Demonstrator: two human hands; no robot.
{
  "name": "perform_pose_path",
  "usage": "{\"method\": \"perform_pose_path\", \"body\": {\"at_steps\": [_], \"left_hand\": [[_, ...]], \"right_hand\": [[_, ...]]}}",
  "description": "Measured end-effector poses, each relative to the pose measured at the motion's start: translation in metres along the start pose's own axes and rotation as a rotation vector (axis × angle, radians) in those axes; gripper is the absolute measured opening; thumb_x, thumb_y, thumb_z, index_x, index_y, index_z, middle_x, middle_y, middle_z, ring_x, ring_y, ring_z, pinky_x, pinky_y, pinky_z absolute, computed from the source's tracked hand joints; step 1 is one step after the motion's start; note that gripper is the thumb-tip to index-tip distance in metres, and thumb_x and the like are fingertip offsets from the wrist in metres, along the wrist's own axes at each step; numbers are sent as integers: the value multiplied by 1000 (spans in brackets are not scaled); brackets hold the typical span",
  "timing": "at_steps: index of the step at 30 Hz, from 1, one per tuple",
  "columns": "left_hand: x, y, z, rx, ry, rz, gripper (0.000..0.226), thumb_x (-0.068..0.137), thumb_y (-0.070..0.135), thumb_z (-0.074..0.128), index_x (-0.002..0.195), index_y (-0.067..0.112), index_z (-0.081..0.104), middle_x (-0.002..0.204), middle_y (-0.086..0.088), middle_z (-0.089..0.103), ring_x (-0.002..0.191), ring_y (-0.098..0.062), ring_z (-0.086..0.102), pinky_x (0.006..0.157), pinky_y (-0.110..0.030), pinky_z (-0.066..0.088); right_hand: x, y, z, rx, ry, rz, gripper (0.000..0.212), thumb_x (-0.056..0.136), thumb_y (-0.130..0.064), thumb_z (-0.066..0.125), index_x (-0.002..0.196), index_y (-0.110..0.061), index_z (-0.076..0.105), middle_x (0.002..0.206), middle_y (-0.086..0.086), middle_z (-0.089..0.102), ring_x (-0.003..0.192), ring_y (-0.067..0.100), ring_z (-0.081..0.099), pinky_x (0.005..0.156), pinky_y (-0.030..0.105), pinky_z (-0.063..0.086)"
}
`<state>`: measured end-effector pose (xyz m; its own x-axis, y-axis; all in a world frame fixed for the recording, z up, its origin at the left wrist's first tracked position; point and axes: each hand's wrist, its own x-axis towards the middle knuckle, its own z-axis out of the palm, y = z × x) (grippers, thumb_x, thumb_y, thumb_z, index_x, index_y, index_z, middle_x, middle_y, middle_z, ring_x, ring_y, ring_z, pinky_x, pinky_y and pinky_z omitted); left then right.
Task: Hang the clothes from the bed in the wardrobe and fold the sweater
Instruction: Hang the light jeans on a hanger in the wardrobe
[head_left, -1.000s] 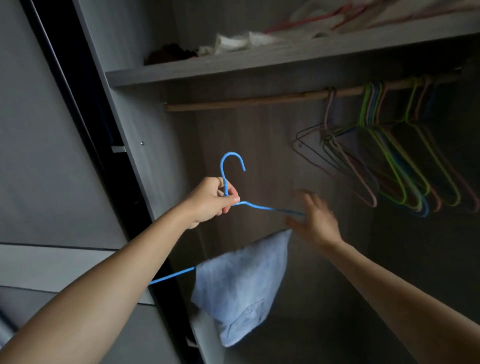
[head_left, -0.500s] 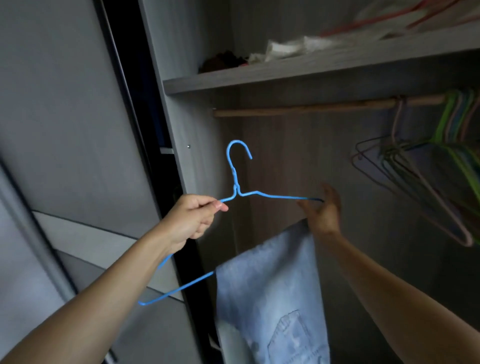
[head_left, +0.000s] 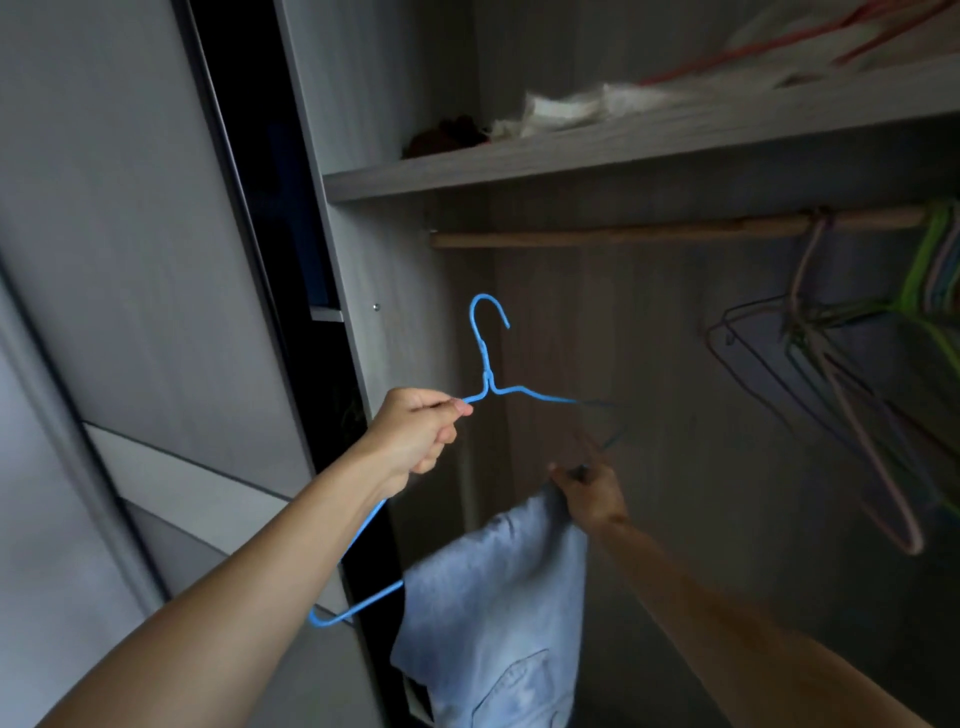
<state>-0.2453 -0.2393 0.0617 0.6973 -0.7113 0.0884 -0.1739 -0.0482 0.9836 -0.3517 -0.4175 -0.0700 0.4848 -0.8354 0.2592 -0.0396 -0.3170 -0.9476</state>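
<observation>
**Blue hanger and denim held inside the wardrobe, hook off the rail**

Setting: open wardrobe (head_left: 649, 338), grey wood-grain panels, dim inside. Sliding door (head_left: 130, 260) stands at left, with a dark gap between it and the wardrobe's side panel (head_left: 358, 249). A shelf (head_left: 571, 156) runs across the top. On it lie a white cloth (head_left: 561, 106), a dark bundle (head_left: 447, 137) at the left end, and red-orange wires (head_left: 779, 41) farther right. A wooden rail (head_left: 623, 234) sits just under the shelf. Empty hangers (head_left: 857, 395) in green, pink and dark wire hang bunched at its right end.

Task items: blue wire hanger (head_left: 488, 364) is upright in the air, its hook below the rail and well apart from it. The denim garment (head_left: 498, 597), pale blue, drapes from the hanger's lower part and hangs down in the near left of the opening.

Hands: left hand (head_left: 415, 436) has its fingers clenched round the hanger's left shoulder wire, just beside the neck. Right hand (head_left: 592, 488) is at the garment's top edge, touching it. It is motion-blurred, so I cannot tell whether its fingers are grasping cloth or wire.

Limits: the hanger's far right end fades into shadow. Its bottom bar is hidden by the denim and the left forearm, and only the near left corner shows. The garment is cut off at the bottom edge. The shelf items are blurred and cut off at the top.
</observation>
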Motion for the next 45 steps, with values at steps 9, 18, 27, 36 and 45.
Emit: {"method": "perform_pose_path", "body": {"at_steps": [9, 18, 27, 36, 45], "left_hand": [[55, 47, -6, -160, 93, 14, 17, 92, -10, 42, 83, -2, 53, 60, -13, 44, 25, -5, 25, 34, -8, 15], [149, 115, -14, 45, 110, 77, 26, 97, -7, 33, 75, 1, 42, 63, -16, 49, 20, -3, 26, 30, -8, 15], [206, 66, -5, 279, 154, 65, 20, 95, -2, 36, 87, -2, 55, 62, -16, 57, 31, -17, 45, 31, -14, 27], [178, 46, 22, 898, 274, 740, 32, 83, 13, 59, 114, 13, 64, 114, -17, 58, 107, -39, 55, 92, -44, 47], [132, 30, 130, 852, -195, 651, 15, 85, 22, 57, 94, 15, 68, 103, -10, 71, 99, -32, 65, 83, -37, 53]], "right_hand": [[46, 10, -5, 34, -83, 260, 39, 87, -1, 67, 124, 4, 57, 96, 13, 66, 57, 6, 59, 73, 28, 53], [46, -39, 3, 44, -99, 295, 11, 88, 7, 62, 97, 0, 60, 67, 11, 57, 31, 0, 51, 31, 11, 35], [46, -32, -12, -212, -125, 318, 6, 90, -12, 65, 96, -12, 65, 70, 4, 64, 52, 12, 60, 42, 17, 36], [26, -79, -74, -708, 234, -24, 17, 89, -29, 63, 103, -24, 70, 96, -1, 72, 92, 21, 68, 80, 30, 53], [8, -142, -208, -1444, 699, -50, 26, 84, -26, 60, 107, -14, 64, 109, 11, 62, 106, 33, 60, 75, 38, 51]]}}
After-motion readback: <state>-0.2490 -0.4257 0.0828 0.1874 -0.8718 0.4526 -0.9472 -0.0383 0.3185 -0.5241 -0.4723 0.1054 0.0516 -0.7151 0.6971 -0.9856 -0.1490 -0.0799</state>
